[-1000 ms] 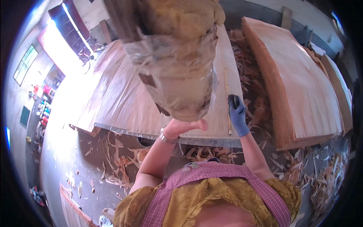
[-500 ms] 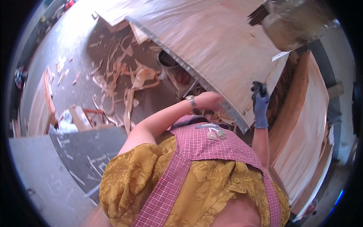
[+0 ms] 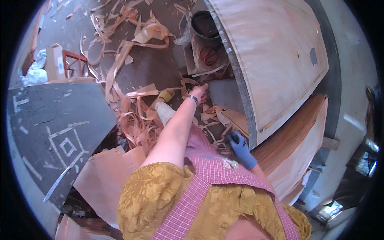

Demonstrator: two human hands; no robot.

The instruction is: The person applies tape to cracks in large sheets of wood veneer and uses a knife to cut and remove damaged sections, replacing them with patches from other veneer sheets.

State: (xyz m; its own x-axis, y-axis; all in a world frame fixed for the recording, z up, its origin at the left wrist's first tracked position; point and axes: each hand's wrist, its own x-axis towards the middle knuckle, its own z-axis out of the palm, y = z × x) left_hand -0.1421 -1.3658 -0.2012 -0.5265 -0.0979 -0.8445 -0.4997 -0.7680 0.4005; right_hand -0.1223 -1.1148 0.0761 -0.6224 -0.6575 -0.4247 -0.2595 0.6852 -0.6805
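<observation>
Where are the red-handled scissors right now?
In the head view, the red-handled scissors lie upper centre on a low stand under the table edge, below a dark round bucket and above the left hand.

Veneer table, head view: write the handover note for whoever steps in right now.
Left hand: bare, bracelet on the wrist, reaching under the table edge toward the veneer scraps; grip hidden.
Right hand: blue glove, at the table's near corner; grip unclear.
Veneer sheet lies flat on the table; stacked sheets sit to the right.
Bucket and red scissors lie under the table.
Scraps litter the floor, uncollected.
</observation>
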